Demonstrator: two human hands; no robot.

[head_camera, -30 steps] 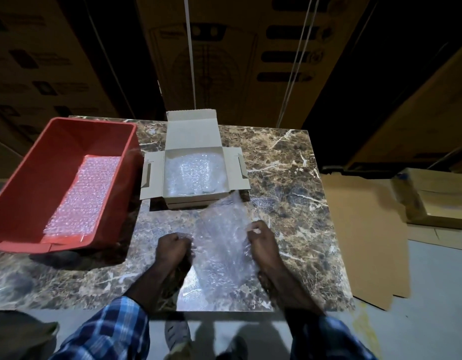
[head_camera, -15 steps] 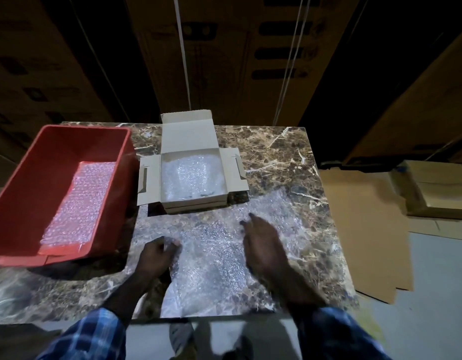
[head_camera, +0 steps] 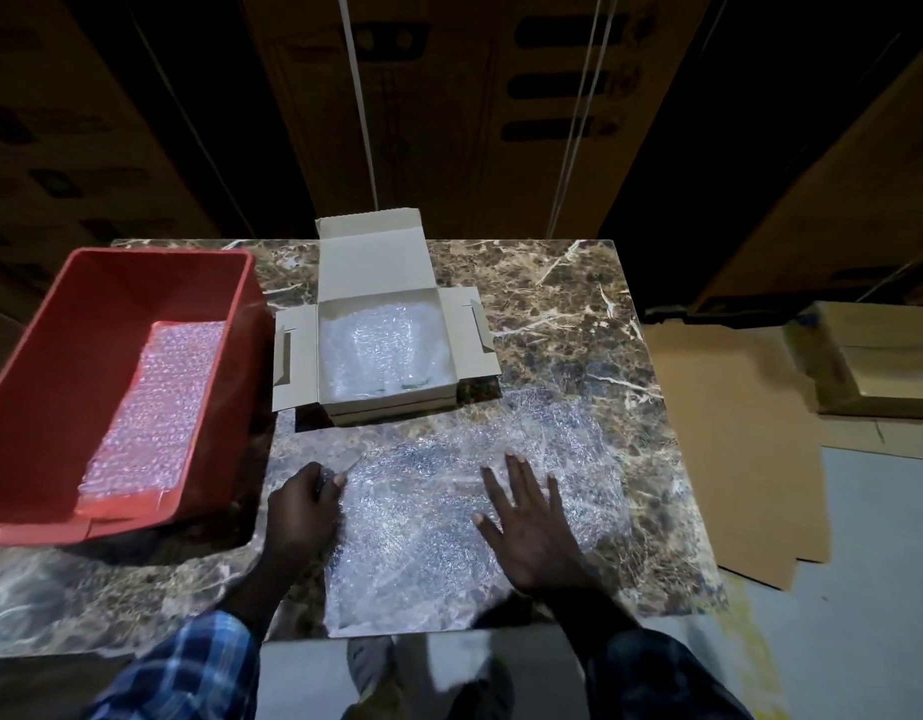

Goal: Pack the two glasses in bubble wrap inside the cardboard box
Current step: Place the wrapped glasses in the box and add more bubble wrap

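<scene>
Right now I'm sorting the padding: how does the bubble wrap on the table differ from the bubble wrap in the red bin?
The bubble wrap on the table lies as one wide spread sheet; the bubble wrap in the red bin is a narrow strip or stack. The table sheet has the left hand gripping its edge and the right hand flat on it; the bin wrap is untouched. Both are clear and bubbled.

Bubble wrap (head_camera: 381, 350) hides the cardboard box (head_camera: 371, 262) contents (glasses indiscernible), and the red bin (head_camera: 49, 387) runs off-frame.
</scene>
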